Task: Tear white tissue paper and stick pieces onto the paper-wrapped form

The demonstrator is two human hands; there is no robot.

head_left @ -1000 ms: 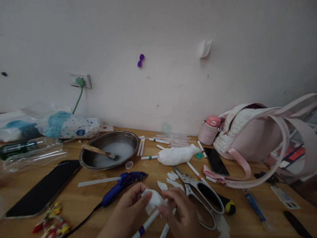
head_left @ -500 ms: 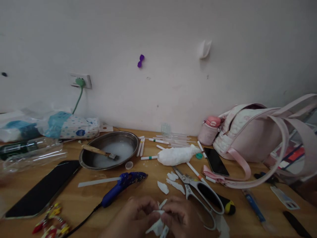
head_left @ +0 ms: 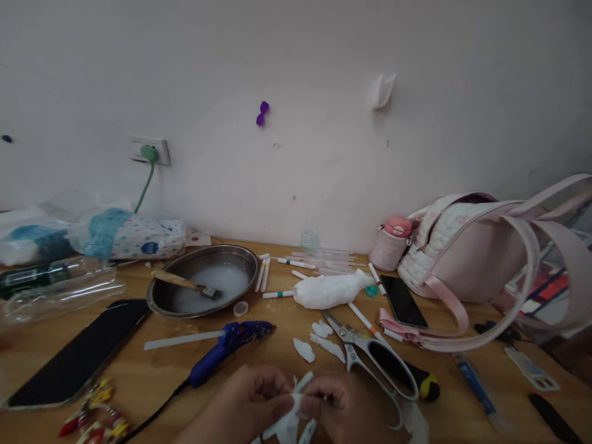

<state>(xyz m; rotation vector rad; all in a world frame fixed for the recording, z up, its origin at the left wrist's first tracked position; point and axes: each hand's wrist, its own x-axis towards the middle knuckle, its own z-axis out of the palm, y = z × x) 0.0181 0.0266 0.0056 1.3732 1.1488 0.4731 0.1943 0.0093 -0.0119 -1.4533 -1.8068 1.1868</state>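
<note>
White scrap (head_left: 288, 427): thin, creased; left hand (head_left: 252, 398) and right hand (head_left: 343, 404) curled, both pinching it.

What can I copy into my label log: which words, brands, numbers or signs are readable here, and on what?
None can be read with certainty.
Tissue packet: white lettering on its blue emblem, too small and blurred.
Green bottle label: pale marks, too dark and blurred.
Blue-and-clear slim item: markings too blurred.
White markers: any print too small.

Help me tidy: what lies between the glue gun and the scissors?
White scraps lie between the glue gun and scissors, in the head view.
</note>
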